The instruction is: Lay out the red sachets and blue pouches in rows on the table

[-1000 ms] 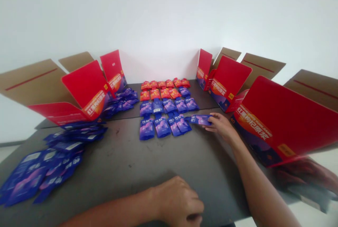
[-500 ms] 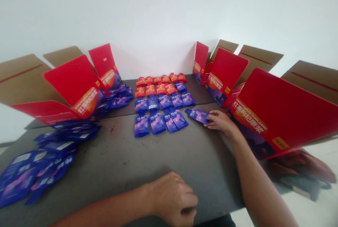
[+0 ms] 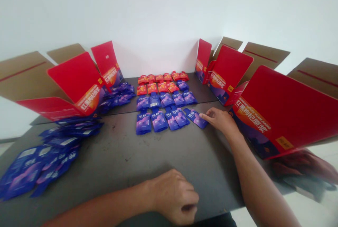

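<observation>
Flat blue-purple film pouch (image 3: 194,118) has swung from crosswise to slanted — now right of the front pouch row (image 3: 159,121) on the grey desk (image 3: 148,154). Right hand (image 3: 221,121) loosened, thumb touching it; left hand (image 3: 174,197) fisted, well apart. Row lengthens — end skewed.

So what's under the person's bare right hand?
The right hand overlaps the edge of a flat blue-purple pouch with its thumb; whatever lies directly beneath the palm is hidden.
</observation>
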Tool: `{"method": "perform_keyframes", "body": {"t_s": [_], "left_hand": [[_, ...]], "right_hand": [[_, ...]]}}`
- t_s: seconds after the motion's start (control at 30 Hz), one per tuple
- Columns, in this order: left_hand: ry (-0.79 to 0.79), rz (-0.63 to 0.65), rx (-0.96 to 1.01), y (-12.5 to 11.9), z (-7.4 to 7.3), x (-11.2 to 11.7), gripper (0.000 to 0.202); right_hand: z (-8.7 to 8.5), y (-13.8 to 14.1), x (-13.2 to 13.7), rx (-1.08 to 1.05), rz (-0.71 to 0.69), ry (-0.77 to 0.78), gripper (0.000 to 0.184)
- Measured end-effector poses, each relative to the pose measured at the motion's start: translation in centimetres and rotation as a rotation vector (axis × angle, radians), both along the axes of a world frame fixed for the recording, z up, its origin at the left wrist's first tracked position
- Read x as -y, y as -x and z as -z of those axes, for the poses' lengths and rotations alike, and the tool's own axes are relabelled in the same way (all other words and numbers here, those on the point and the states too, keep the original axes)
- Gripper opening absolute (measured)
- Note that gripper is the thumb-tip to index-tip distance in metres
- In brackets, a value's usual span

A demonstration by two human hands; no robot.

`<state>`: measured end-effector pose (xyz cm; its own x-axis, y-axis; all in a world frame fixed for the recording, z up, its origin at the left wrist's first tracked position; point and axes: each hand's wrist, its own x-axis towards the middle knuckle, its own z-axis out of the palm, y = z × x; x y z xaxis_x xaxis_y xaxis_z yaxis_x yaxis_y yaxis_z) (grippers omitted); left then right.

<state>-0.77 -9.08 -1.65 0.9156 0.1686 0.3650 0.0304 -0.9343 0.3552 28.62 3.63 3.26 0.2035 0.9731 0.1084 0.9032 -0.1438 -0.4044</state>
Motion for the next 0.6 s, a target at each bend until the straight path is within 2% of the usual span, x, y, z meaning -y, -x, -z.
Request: {"method": "perform_keyframes", "body": {"t_s": [0.03,0.13,0.2,0.27,0.33,0.6], "left_hand": [[-0.002,-0.001,-0.001,0.0,0.1,0.0,0.026],[-0.009,0.0,-0.002,0.0,0.3,0.0,0.026],[-0.002,0.0,0.018,0.0,0.4,0.0,0.027],[0.007,0.0,0.045,0.0,0.5,0.0,0.028],[0.015,0.007,0.065,-0.1,0.6,-0.1,0.028],[0.024,0.009,0.095,-0.1,0.5,-0.1,0.027]], "right_hand": [[-0.2,0.7,0.0,-0.029,-0.069,-0.062,0.045],[-0.1,3.4,-0.1,-0.096,-0.408,-0.206,0.037],[0.5,4.8,-0.2,-0.059,-0.57,-0.231,0.047],[1.2,5.6,-0.4,-0.011,-0.622,-0.205,0.058],[1.7,5.8,-0.5,0.007,-0.641,-0.166,0.061],[1.6,6.0,-0.6,-0.046,-0.658,-0.134,0.042]]}}
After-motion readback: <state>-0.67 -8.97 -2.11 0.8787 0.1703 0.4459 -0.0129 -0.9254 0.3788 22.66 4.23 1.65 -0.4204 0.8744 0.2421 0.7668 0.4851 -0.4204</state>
